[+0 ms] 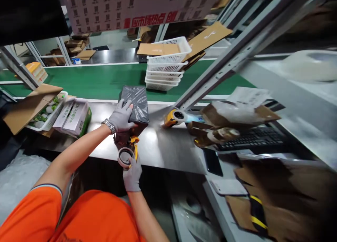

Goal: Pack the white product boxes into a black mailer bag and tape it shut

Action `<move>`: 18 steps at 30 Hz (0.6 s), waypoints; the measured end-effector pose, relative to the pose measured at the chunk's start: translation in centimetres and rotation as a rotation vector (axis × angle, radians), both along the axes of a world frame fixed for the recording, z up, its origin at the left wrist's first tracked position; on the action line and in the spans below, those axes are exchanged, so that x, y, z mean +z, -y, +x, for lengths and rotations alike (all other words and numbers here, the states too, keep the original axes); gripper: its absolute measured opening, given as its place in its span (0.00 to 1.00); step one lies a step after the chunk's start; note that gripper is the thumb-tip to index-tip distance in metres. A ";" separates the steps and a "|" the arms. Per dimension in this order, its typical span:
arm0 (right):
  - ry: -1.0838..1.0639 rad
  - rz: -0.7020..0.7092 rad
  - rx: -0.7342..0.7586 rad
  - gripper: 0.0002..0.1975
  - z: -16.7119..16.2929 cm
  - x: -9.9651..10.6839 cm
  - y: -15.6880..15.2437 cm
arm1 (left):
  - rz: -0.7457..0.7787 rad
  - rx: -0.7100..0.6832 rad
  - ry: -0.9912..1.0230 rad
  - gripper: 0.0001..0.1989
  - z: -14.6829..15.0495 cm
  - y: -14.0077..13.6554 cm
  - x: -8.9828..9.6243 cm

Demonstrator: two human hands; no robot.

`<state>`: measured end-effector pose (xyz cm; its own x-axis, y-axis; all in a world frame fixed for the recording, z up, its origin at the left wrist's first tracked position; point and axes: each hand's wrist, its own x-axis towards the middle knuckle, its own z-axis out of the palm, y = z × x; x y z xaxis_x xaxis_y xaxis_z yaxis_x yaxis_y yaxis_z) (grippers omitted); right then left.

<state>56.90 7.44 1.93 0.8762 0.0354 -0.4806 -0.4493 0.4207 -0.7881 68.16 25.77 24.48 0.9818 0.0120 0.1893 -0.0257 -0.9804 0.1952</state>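
Observation:
A parcel wrapped in dark grey plastic (137, 101) lies on the steel table (163, 147), its far end toward the green belt. My left hand (121, 116), gloved and with a wristwatch, presses flat on the parcel's near left part. My right hand (132, 174), also gloved, grips a yellow tape dispenser (129, 152) with a roll of clear tape, held against the parcel's near end at the table's front edge.
A second tape dispenser (175, 117) lies right of the parcel. White baskets (165, 65) are stacked on the green conveyor belt (100, 80). White cartons (73, 117) and a tray of goods sit at left. A keyboard (252, 138), cardboard and a phone (212, 162) are at right.

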 end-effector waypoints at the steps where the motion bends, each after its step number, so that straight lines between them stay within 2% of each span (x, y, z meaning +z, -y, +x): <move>1: -0.024 0.017 -0.026 0.40 -0.6 0.4 -0.4 | -0.011 -0.007 0.007 0.54 0.0 -0.2 -0.1; 6: -0.044 0.107 -0.109 0.50 -3.2 2.3 -2.4 | -0.061 -0.027 0.053 0.52 0.2 -0.2 -0.7; 9: -0.031 0.114 -0.122 0.52 -5.4 2.5 -3.4 | -0.073 -0.021 0.061 0.51 0.3 0.0 -0.8; 11: -0.068 0.092 -0.053 0.51 -7.2 1.9 -4.4 | -0.068 -0.015 0.054 0.51 0.3 0.1 -0.6; 13: -0.074 0.075 0.076 0.49 -8.5 1.4 -5.7 | -0.064 -0.017 0.043 0.52 0.2 0.1 -0.4; 15: 0.004 0.037 0.180 0.45 -8.1 1.5 -7.4 | -0.063 -0.022 0.035 0.52 0.1 0.1 -0.2; 18: 0.250 -0.205 0.315 0.36 -3.8 3.0 -10.2 | -0.058 -0.024 0.034 0.51 0.1 0.1 0.0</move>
<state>53.13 17.59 4.97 0.9279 0.2454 -0.2807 -0.3160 0.1179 -0.9414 68.26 25.65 24.51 0.9749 0.0003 0.2225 -0.0567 -0.9666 0.2498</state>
